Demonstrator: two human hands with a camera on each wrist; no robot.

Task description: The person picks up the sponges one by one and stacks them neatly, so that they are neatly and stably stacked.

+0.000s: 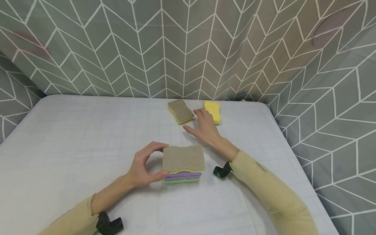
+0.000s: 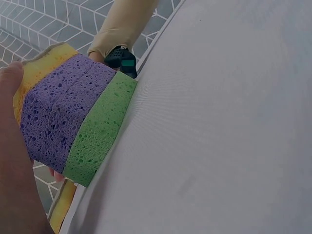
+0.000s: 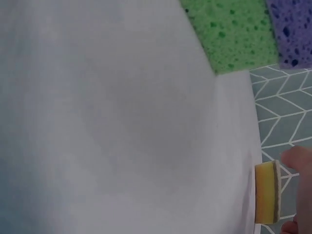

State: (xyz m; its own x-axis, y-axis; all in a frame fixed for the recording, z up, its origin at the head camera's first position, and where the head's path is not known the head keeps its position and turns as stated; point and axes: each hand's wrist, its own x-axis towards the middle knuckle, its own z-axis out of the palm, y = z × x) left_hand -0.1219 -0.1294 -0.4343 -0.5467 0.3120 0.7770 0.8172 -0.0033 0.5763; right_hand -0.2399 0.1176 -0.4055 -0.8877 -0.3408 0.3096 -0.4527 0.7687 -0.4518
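Observation:
A stack of sponges [image 1: 183, 158] stands in the middle of the table. Its top sponge is yellow with a grey-brown scouring face upward; purple [image 2: 68, 114] and green [image 2: 100, 129] layers lie below. My left hand [image 1: 144, 166] holds the stack from its left side, thumb at the near corner and fingers at the far corner. Farther back, my right hand [image 1: 205, 127] reaches out with fingers spread, holding nothing. It is between a sponge with its grey-brown face up [image 1: 180, 111] and a yellow sponge [image 1: 212, 111], whose near left part it partly covers.
The table [image 1: 73, 147] has a white cloth with a faint grid. Behind its far edge hangs a grey curtain [image 1: 147, 49] with white lines, which continues along the right side. Black wrist devices [image 1: 109, 223] sit at both sleeves.

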